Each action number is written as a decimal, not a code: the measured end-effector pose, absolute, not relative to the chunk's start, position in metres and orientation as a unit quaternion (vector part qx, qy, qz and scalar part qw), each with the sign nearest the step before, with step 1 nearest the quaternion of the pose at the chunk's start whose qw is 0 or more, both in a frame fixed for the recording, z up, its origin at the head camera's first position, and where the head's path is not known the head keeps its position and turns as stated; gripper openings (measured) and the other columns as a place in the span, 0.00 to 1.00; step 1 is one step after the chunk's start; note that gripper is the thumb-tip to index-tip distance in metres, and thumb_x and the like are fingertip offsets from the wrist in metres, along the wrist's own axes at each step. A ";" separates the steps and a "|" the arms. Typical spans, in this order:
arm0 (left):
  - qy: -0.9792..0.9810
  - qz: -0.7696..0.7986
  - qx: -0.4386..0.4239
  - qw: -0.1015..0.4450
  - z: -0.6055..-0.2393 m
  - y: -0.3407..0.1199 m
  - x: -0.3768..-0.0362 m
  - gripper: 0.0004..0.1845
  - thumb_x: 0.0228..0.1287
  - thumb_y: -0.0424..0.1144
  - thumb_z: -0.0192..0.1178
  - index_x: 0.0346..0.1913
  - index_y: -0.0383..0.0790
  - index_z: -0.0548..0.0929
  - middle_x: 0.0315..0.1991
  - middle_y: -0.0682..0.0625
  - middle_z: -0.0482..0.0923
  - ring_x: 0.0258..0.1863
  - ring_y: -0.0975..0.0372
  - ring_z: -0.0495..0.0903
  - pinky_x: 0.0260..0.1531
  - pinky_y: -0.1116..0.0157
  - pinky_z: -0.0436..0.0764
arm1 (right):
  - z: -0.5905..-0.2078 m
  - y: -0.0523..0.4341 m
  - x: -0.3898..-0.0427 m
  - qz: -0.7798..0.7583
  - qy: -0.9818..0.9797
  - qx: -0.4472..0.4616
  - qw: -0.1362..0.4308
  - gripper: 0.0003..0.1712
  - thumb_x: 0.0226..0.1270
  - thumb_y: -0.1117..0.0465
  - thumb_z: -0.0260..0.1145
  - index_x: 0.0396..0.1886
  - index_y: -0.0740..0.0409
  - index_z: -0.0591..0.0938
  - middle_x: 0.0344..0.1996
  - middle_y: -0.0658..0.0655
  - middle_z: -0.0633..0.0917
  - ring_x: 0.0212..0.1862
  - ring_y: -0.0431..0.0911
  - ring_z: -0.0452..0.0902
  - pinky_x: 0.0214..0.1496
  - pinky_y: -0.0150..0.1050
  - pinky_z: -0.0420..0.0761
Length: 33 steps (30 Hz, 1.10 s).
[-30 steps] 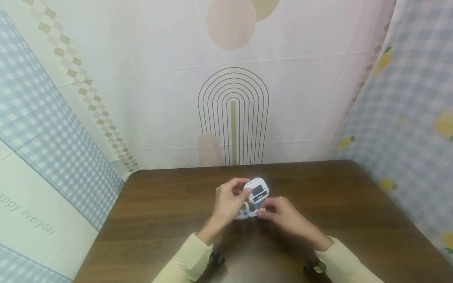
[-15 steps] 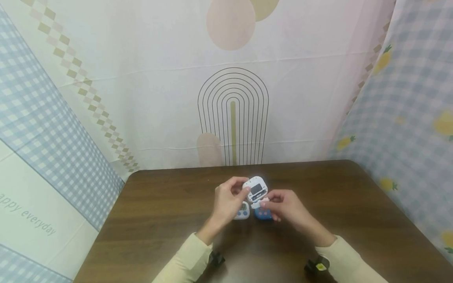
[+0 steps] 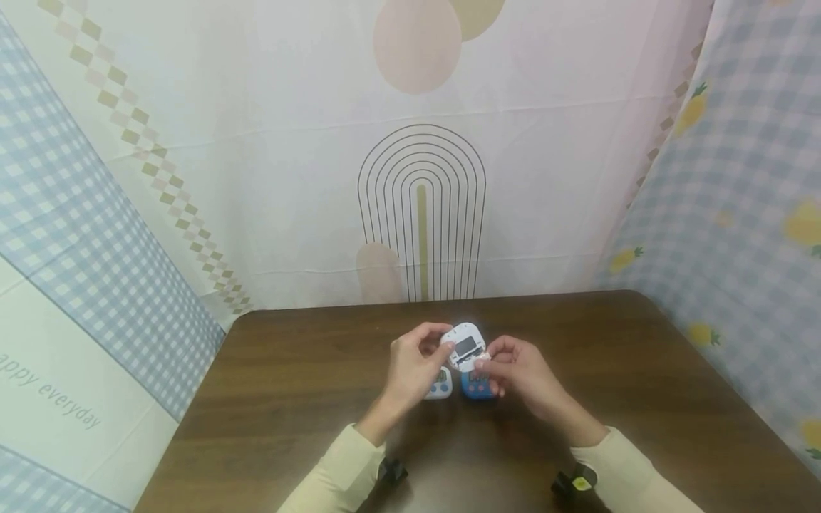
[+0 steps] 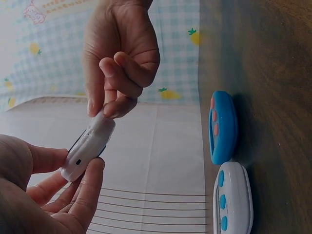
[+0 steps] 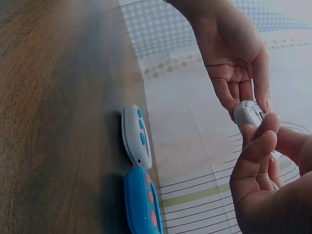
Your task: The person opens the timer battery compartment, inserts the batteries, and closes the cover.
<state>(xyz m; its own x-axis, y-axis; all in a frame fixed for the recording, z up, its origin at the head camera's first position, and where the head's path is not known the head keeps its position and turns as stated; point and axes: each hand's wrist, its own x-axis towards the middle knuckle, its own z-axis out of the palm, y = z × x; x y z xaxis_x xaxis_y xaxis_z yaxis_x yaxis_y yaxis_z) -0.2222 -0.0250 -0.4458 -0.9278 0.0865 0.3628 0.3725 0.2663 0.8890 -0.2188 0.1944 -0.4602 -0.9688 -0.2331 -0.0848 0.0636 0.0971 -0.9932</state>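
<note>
My left hand (image 3: 410, 363) grips a white digital timer (image 3: 463, 333) by its left edge, raised above the table, thumb on the back and fingers behind. The back faces up and shows a dark rectangle and an uncovered battery slot along the lower edge. With thumb and forefinger my right hand (image 3: 526, 367) pinches a small white battery cover (image 3: 482, 363) at that slot, overlapping the timer's lower right edge. In the left wrist view the held timer (image 4: 85, 151) appears edge-on between both hands. In the right wrist view curled fingers hide most of the cover.
Below the hands, a white timer (image 3: 439, 388) with blue buttons and a blue timer (image 3: 476, 388) with pink buttons stand side by side on the brown wooden table (image 3: 308, 399). A patterned cloth (image 3: 308, 178) hangs behind the table's far edge.
My right hand has lifted the battery cover from below the timer up to its slot, and the blue timer shows more. My left hand stays nearly still, still holding the timer.
</note>
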 end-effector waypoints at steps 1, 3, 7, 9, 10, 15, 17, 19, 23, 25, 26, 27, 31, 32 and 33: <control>-0.787 -0.587 -0.147 0.121 -0.446 -0.025 -0.222 0.11 0.67 0.30 0.71 0.51 0.40 0.90 0.41 0.46 0.92 0.33 0.63 0.88 0.35 0.68 0.88 | -0.460 0.194 -0.219 -0.671 0.731 -0.055 0.108 0.20 0.66 0.61 0.78 0.45 0.65 0.76 0.28 0.64 0.88 0.22 0.44 0.79 0.25 0.35 0.81; -0.789 -0.585 -0.148 0.119 -0.445 -0.024 -0.222 0.11 0.67 0.31 0.71 0.51 0.40 0.90 0.41 0.46 0.92 0.33 0.64 0.88 0.36 0.68 0.88 | -0.459 0.194 -0.219 -0.675 0.729 -0.051 0.105 0.21 0.66 0.62 0.78 0.47 0.65 0.74 0.29 0.64 0.88 0.22 0.45 0.79 0.26 0.35 0.82; -0.790 -0.584 -0.145 0.113 -0.445 -0.024 -0.222 0.11 0.67 0.32 0.71 0.51 0.41 0.90 0.40 0.47 0.92 0.33 0.64 0.88 0.36 0.68 0.88 | -0.461 0.193 -0.219 -0.680 0.724 -0.050 0.105 0.23 0.66 0.62 0.78 0.49 0.64 0.72 0.31 0.64 0.89 0.23 0.45 0.79 0.27 0.35 0.83; -0.791 -0.584 -0.145 0.111 -0.445 -0.024 -0.221 0.11 0.67 0.32 0.71 0.51 0.41 0.90 0.40 0.48 0.92 0.33 0.65 0.88 0.36 0.69 0.88 | -0.462 0.193 -0.220 -0.682 0.722 -0.050 0.105 0.24 0.66 0.62 0.78 0.50 0.64 0.71 0.32 0.65 0.89 0.23 0.45 0.79 0.28 0.35 0.84; -0.791 -0.584 -0.145 0.110 -0.445 -0.024 -0.221 0.11 0.67 0.32 0.71 0.51 0.41 0.90 0.40 0.48 0.92 0.33 0.65 0.88 0.36 0.69 0.88 | -0.462 0.193 -0.220 -0.684 0.721 -0.050 0.105 0.25 0.66 0.62 0.78 0.51 0.64 0.71 0.32 0.65 0.89 0.23 0.45 0.79 0.28 0.35 0.84; -0.792 -0.582 -0.151 0.109 -0.446 -0.024 -0.221 0.11 0.67 0.31 0.71 0.51 0.41 0.90 0.40 0.48 0.92 0.33 0.65 0.87 0.36 0.69 0.88 | -0.464 0.192 -0.219 -0.687 0.717 -0.050 0.103 0.26 0.67 0.62 0.77 0.54 0.63 0.70 0.33 0.65 0.88 0.23 0.45 0.78 0.28 0.35 0.84; -0.792 -0.581 -0.153 0.109 -0.446 -0.024 -0.221 0.11 0.68 0.32 0.71 0.51 0.41 0.90 0.40 0.48 0.92 0.32 0.65 0.87 0.36 0.69 0.87 | -0.464 0.191 -0.219 -0.689 0.716 -0.050 0.103 0.26 0.68 0.62 0.76 0.56 0.63 0.70 0.33 0.63 0.87 0.23 0.45 0.78 0.28 0.35 0.84; -0.792 -0.580 -0.154 0.109 -0.446 -0.024 -0.220 0.11 0.68 0.32 0.71 0.51 0.41 0.90 0.40 0.48 0.92 0.32 0.65 0.87 0.35 0.69 0.87 | -0.464 0.191 -0.219 -0.690 0.715 -0.049 0.103 0.26 0.69 0.62 0.75 0.57 0.63 0.70 0.33 0.62 0.87 0.24 0.45 0.78 0.28 0.35 0.84; -0.793 -0.578 -0.155 0.111 -0.446 -0.024 -0.220 0.10 0.68 0.32 0.71 0.51 0.41 0.90 0.40 0.48 0.92 0.32 0.65 0.87 0.35 0.69 0.87 | -0.464 0.190 -0.218 -0.692 0.712 -0.051 0.103 0.26 0.69 0.63 0.75 0.59 0.65 0.71 0.33 0.60 0.86 0.25 0.45 0.79 0.29 0.35 0.85; -0.794 -0.577 -0.154 0.111 -0.445 -0.024 -0.220 0.10 0.68 0.32 0.71 0.51 0.42 0.90 0.39 0.49 0.91 0.32 0.65 0.87 0.35 0.69 0.87 | -0.464 0.189 -0.217 -0.694 0.711 -0.052 0.106 0.27 0.70 0.64 0.74 0.60 0.66 0.72 0.35 0.61 0.86 0.25 0.45 0.79 0.29 0.35 0.85; -0.795 -0.577 -0.154 0.110 -0.445 -0.024 -0.219 0.10 0.68 0.32 0.71 0.51 0.42 0.90 0.40 0.49 0.91 0.32 0.65 0.86 0.35 0.69 0.87 | -0.465 0.189 -0.217 -0.694 0.710 -0.054 0.107 0.27 0.70 0.64 0.74 0.61 0.67 0.72 0.35 0.61 0.86 0.26 0.45 0.79 0.29 0.35 0.85; -0.795 -0.576 -0.153 0.109 -0.445 -0.024 -0.219 0.10 0.68 0.32 0.71 0.51 0.42 0.90 0.40 0.49 0.91 0.32 0.66 0.86 0.35 0.69 0.87 | -0.465 0.189 -0.217 -0.693 0.710 -0.055 0.108 0.27 0.70 0.64 0.74 0.61 0.67 0.72 0.36 0.62 0.86 0.26 0.45 0.79 0.29 0.35 0.86; -0.795 -0.576 -0.154 0.110 -0.445 -0.023 -0.219 0.11 0.68 0.32 0.71 0.51 0.41 0.90 0.39 0.49 0.91 0.32 0.65 0.87 0.36 0.69 0.87 | -0.465 0.188 -0.215 -0.697 0.706 -0.064 0.109 0.28 0.71 0.63 0.73 0.63 0.68 0.72 0.40 0.62 0.87 0.27 0.45 0.81 0.31 0.36 0.87; -0.795 -0.576 -0.155 0.111 -0.445 -0.023 -0.219 0.11 0.68 0.31 0.71 0.51 0.41 0.90 0.39 0.48 0.91 0.32 0.65 0.87 0.35 0.69 0.87 | -0.466 0.188 -0.215 -0.698 0.704 -0.069 0.109 0.27 0.72 0.63 0.72 0.64 0.67 0.72 0.40 0.61 0.88 0.27 0.45 0.82 0.31 0.36 0.88; -0.795 -0.576 -0.156 0.111 -0.445 -0.023 -0.219 0.11 0.67 0.31 0.71 0.51 0.41 0.90 0.40 0.48 0.91 0.32 0.65 0.87 0.35 0.69 0.87 | -0.466 0.187 -0.215 -0.699 0.703 -0.074 0.110 0.27 0.73 0.63 0.71 0.65 0.67 0.71 0.41 0.61 0.88 0.28 0.45 0.83 0.32 0.36 0.88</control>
<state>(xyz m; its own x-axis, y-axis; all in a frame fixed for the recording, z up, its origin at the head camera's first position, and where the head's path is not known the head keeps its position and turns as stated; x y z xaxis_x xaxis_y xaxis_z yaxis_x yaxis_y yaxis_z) -0.2187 -0.0231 -0.4450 -0.9268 0.1201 0.3559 0.3756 0.2882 0.8808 -0.2150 0.1872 -0.4659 -0.9648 -0.2579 -0.0515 0.0501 0.0120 -0.9987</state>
